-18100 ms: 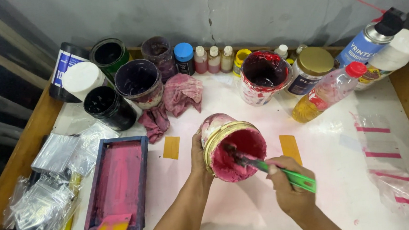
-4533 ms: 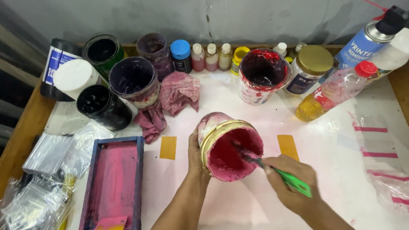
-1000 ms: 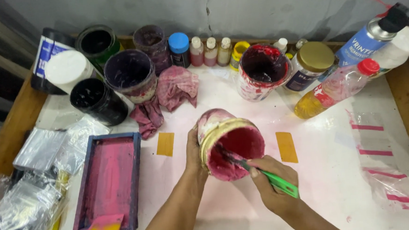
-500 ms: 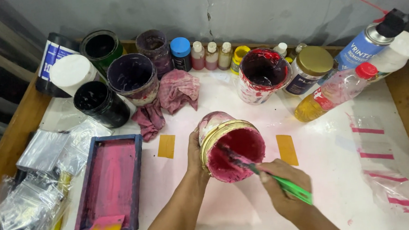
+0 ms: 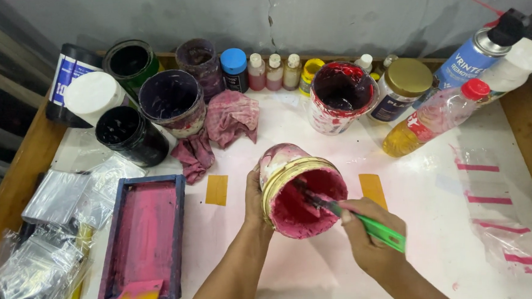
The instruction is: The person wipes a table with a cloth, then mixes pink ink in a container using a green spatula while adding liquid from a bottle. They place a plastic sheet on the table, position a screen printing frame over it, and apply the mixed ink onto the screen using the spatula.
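My left hand [image 5: 254,197] grips the side of a tilted jar of pink-red paint [image 5: 300,191], its mouth turned toward me. My right hand [image 5: 370,232] holds a green-handled tool [image 5: 372,226] whose tip is sunk in the paint inside the jar. Both hands are over the white table sheet [image 5: 437,183], near its front middle.
Along the back stand several open paint tubs [image 5: 171,100], a red-stained tub [image 5: 340,97], small bottles [image 5: 274,71], a gold-lidded jar [image 5: 403,87], a spray can [image 5: 479,47] and an oil bottle [image 5: 434,117]. Pink rags [image 5: 231,116], a pink-stained frame [image 5: 143,235] and clear bags [image 5: 38,252] lie left.
The green tool keeps shifting inside the jar, its tip moving around in the paint, while my left hand holds the jar in the same tilt and place.
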